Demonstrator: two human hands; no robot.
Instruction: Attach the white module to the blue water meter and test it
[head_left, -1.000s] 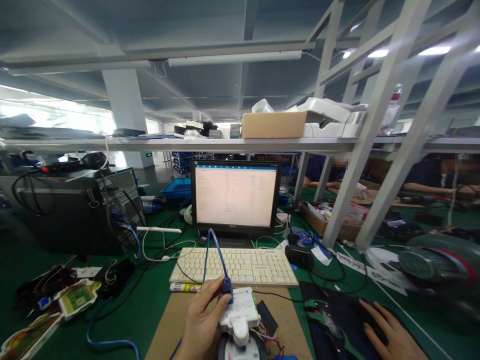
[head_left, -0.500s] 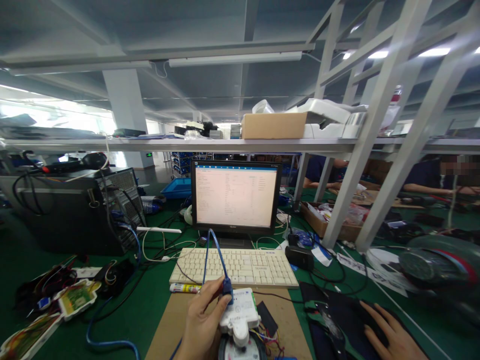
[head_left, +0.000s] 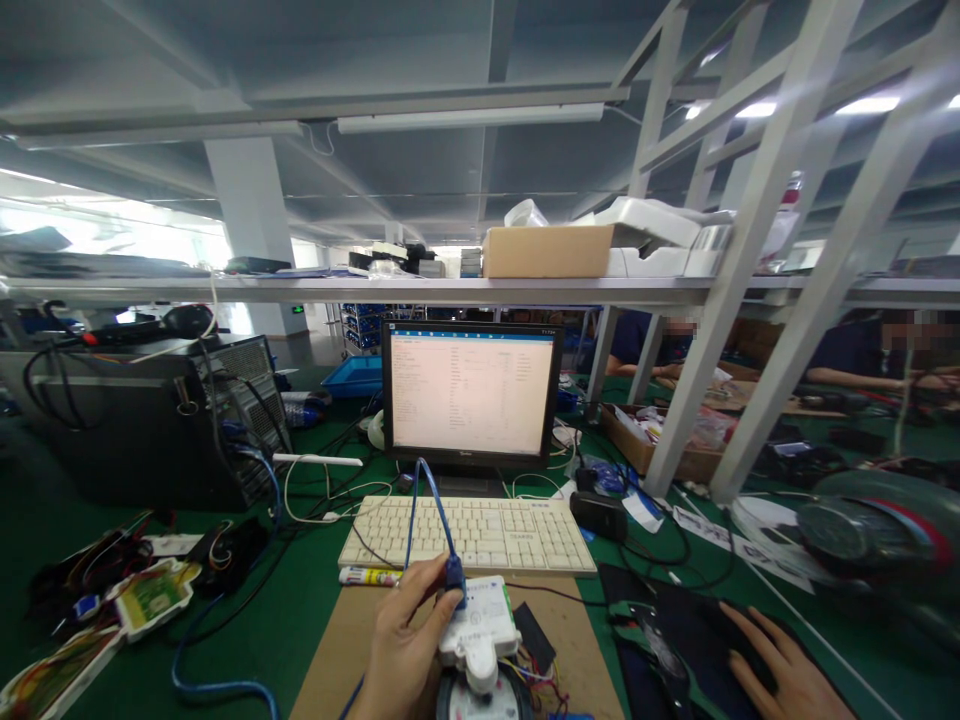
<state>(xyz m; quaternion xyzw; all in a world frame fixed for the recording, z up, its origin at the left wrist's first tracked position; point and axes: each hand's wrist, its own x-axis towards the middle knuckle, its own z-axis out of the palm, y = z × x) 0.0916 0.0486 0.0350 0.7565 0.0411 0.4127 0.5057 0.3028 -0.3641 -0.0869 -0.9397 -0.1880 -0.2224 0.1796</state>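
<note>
My left hand is closed, thumb and fingers pinching the blue plug of a USB cable. The plug sits at the edge of a white plastic module, and the cable loops up in front of the monitor. Below the module is a round part with a dark rim, cut off by the bottom edge. Thin coloured wires come out on its right. Over on the black mouse pad, my right hand curves over a dark computer mouse, which its fingers largely cover.
A lit monitor stands behind a cream keyboard. Cardboard lies under the module. On the left are a black computer case and opened circuit boards. Metal shelf legs rise at right; people work beyond.
</note>
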